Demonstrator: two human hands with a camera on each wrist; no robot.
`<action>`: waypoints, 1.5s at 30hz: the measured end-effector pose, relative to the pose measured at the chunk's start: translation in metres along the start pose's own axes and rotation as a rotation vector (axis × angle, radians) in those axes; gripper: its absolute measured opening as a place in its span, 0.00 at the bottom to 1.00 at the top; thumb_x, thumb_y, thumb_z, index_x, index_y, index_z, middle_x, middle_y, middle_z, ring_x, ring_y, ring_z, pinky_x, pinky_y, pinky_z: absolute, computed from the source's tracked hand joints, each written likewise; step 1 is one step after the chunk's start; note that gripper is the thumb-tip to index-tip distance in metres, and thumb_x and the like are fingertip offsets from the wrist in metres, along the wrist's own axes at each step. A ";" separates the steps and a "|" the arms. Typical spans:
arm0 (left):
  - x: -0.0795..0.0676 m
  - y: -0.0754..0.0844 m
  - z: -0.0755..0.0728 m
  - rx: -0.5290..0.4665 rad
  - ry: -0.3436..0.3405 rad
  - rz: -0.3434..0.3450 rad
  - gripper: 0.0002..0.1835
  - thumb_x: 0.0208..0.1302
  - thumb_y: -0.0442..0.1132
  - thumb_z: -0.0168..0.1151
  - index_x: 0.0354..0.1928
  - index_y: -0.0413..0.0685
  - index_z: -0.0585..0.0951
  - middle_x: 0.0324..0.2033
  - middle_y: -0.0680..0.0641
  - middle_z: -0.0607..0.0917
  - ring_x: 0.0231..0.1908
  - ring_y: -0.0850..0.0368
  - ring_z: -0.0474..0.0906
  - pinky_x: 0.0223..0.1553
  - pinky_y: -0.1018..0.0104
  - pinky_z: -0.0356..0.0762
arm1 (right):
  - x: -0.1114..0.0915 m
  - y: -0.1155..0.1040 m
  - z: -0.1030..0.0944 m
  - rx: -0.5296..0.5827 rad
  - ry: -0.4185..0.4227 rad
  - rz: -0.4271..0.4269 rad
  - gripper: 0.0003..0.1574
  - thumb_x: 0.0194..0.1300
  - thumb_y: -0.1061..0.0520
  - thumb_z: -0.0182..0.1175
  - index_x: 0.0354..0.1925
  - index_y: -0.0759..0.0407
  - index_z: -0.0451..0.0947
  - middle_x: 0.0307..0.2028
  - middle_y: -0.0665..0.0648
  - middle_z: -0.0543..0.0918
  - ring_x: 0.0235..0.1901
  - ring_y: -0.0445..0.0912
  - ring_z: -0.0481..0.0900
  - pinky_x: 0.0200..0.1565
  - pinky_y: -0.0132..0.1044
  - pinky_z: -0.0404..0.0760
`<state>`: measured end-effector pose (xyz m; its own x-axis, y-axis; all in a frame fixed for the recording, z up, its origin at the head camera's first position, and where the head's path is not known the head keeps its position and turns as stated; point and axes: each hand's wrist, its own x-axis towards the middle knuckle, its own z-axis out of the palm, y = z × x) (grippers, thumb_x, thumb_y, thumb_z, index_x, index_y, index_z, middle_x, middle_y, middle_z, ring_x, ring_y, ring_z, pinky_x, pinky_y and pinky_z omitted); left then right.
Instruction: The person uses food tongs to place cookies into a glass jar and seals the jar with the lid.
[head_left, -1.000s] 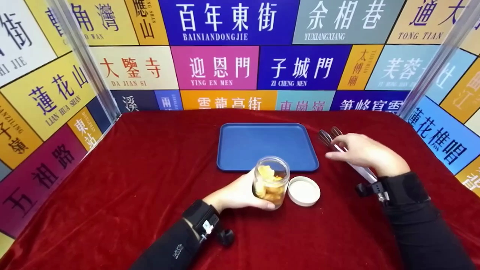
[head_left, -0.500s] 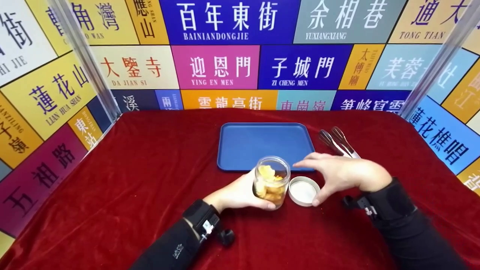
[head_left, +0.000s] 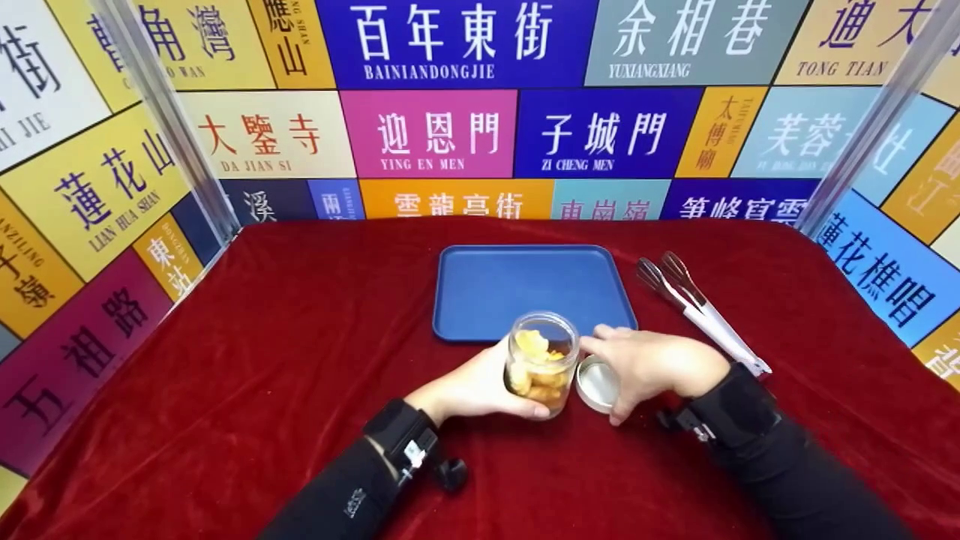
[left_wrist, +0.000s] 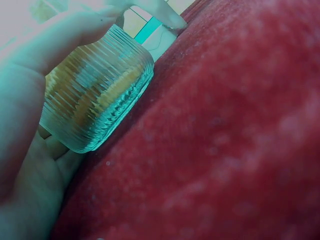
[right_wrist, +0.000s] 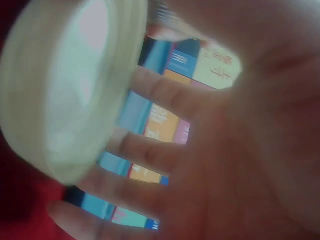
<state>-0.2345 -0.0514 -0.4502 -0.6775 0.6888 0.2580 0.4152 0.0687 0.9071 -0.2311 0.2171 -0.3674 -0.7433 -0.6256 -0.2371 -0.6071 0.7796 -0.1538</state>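
Note:
My left hand (head_left: 474, 386) grips a clear ribbed jar (head_left: 541, 382) from its left side. The jar is uncovered and holds yellow-brown pieces, perhaps dried fruit or snacks; it seems to stand on the cloth. In the left wrist view, the thumb and fingers wrap around the jar (left_wrist: 100, 95). Just right of the jar, my right hand (head_left: 652, 366) holds a whitish round lid (head_left: 597, 384), thumb at the near edge, fingers at the far edge. The lid (right_wrist: 75, 95) is tilted in the right wrist view, its hollow inner side visible.
A blue tray (head_left: 525, 289) lies behind the jar. Metal tongs (head_left: 716, 324) with dark slotted tips lie on the right, beyond my right hand. Red cloth (head_left: 300, 375) covers the table, and panels with printed characters (head_left: 427, 135) stand around its back and sides.
My right hand has left the tongs, moved left to the lid and taken hold of it; the lid is now tilted. My left hand and the jar have stayed in place.

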 end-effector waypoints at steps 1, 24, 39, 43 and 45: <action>0.000 0.000 0.000 0.003 0.000 -0.002 0.53 0.49 0.42 0.88 0.75 0.45 0.66 0.60 0.57 0.84 0.61 0.60 0.81 0.70 0.61 0.73 | 0.001 0.000 0.001 -0.007 -0.003 0.001 0.53 0.35 0.44 0.90 0.58 0.51 0.75 0.48 0.55 0.76 0.43 0.51 0.80 0.44 0.46 0.84; 0.002 0.000 0.001 -0.010 0.004 0.013 0.51 0.49 0.40 0.88 0.73 0.56 0.67 0.59 0.56 0.84 0.61 0.60 0.81 0.70 0.61 0.73 | -0.017 0.018 -0.024 0.128 0.162 -0.126 0.45 0.46 0.50 0.85 0.62 0.47 0.79 0.50 0.54 0.77 0.42 0.48 0.80 0.45 0.43 0.81; 0.001 -0.002 0.000 0.014 0.001 -0.006 0.51 0.50 0.42 0.88 0.73 0.45 0.68 0.58 0.57 0.84 0.60 0.60 0.81 0.69 0.61 0.74 | -0.025 0.037 -0.043 0.253 0.310 -0.285 0.45 0.56 0.38 0.82 0.64 0.56 0.79 0.56 0.49 0.82 0.55 0.45 0.79 0.57 0.43 0.80; 0.002 -0.001 0.000 -0.003 -0.008 0.013 0.51 0.50 0.40 0.88 0.74 0.46 0.68 0.58 0.56 0.84 0.60 0.59 0.81 0.69 0.61 0.73 | -0.025 0.036 -0.043 0.277 0.326 -0.326 0.44 0.57 0.39 0.82 0.64 0.56 0.79 0.56 0.47 0.82 0.55 0.43 0.79 0.56 0.38 0.79; 0.002 -0.001 -0.001 -0.013 -0.010 0.023 0.50 0.51 0.39 0.87 0.73 0.48 0.68 0.58 0.56 0.85 0.59 0.59 0.81 0.69 0.61 0.73 | -0.025 0.034 -0.044 0.277 0.332 -0.341 0.43 0.57 0.40 0.82 0.64 0.55 0.80 0.56 0.47 0.82 0.55 0.43 0.79 0.56 0.38 0.80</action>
<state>-0.2360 -0.0508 -0.4501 -0.6616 0.6975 0.2752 0.4224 0.0435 0.9054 -0.2451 0.2580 -0.3242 -0.5934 -0.7848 0.1785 -0.7654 0.4816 -0.4268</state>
